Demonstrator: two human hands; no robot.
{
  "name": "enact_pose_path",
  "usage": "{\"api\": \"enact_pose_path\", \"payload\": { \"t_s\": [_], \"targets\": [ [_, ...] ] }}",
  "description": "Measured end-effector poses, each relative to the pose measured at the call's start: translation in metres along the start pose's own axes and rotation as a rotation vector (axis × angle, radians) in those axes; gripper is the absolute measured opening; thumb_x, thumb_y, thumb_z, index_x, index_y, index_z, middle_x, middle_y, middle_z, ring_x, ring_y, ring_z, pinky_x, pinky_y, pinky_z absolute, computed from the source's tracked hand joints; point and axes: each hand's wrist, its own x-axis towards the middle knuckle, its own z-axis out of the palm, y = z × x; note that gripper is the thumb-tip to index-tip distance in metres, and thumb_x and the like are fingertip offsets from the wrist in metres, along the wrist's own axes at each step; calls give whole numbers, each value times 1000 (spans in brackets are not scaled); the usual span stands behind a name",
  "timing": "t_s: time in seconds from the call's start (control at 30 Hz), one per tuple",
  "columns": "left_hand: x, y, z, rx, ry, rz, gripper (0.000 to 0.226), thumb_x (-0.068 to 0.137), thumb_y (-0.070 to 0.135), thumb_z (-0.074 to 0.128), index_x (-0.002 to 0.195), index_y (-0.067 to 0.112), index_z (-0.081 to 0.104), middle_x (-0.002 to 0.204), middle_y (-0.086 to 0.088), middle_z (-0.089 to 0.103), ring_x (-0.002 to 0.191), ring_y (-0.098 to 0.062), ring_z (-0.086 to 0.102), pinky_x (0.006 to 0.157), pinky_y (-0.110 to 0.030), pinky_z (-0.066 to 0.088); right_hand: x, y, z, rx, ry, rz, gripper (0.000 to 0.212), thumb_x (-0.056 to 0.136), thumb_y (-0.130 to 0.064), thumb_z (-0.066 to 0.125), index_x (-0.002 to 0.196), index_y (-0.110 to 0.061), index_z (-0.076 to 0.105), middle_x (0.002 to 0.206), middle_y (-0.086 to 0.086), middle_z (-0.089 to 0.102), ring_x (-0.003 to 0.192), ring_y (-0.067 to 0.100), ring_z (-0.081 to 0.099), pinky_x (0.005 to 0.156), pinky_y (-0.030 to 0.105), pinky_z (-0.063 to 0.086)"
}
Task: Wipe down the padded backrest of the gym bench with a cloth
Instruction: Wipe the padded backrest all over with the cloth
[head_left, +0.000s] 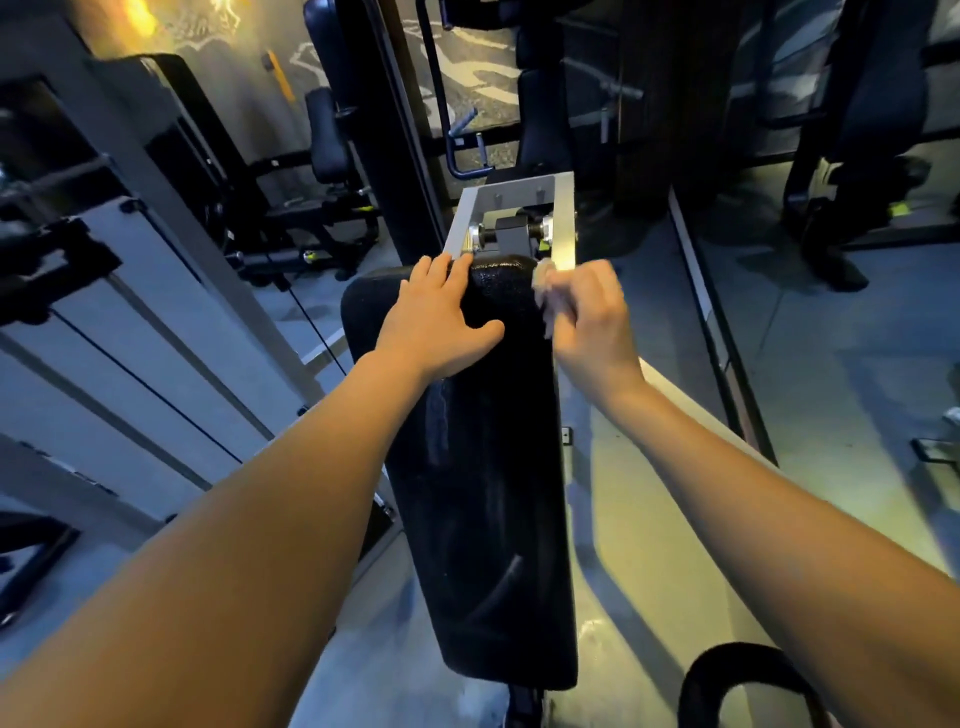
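From the head camera: the black backrest (488, 467) runs long down the middle, its far end under both hands. The left hand (441, 317) lies on the top left corner, fingers spread wide and flat, steadying. The right hand (592, 322) curls its fingers tight around a small pale cloth (544, 275), pressed to the top right edge, just beside the steel bracket (563, 228). The danger: the bunched cloth could catch on that bracket, and so small a wad may skip patches of the long face.
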Motion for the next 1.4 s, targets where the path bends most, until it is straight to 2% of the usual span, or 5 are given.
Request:
{"api": "enact_pose_path", "payload": {
  "t_s": [0.37,0.6,0.87,1.1,1.4],
  "targets": [
    [5,-8,24,79,158,26,93,82,67,58,153,16,28,151,-2,34,145,-26,23,119,-57,25,-54,29,24,243,-176,535,29,102,-6,51,80,-26,51,78,-6,55,74,10,53,70,31,42],
    [6,-5,25,93,194,19,92,81,66,60,152,15,31,144,-3,40,140,-27,30,117,-55,30,41,15,18,442,-46,524,24,102,-10,53,113,-16,73,107,-12,72,104,-3,64,92,19,54],
    [6,-2,26,99,198,13,88,80,64,60,148,16,34,138,-2,42,136,-27,31,116,-56,30,-51,29,26,371,-189,739,19,103,-6,50,91,-13,63,82,-5,60,76,5,54,57,3,39],
    [4,1,25,129,178,-3,89,82,63,60,150,14,30,144,-6,37,140,-29,27,117,-56,27,-1,8,12,402,0,576,15,100,-12,57,98,-13,72,87,-6,65,79,0,57,63,7,42],
    [1,5,29,122,194,5,90,82,62,56,151,11,27,145,-8,33,142,-31,24,119,-59,22,-115,19,36,255,-161,924,23,102,-8,47,83,-5,59,79,2,58,72,16,53,57,26,42]
  ]
}}
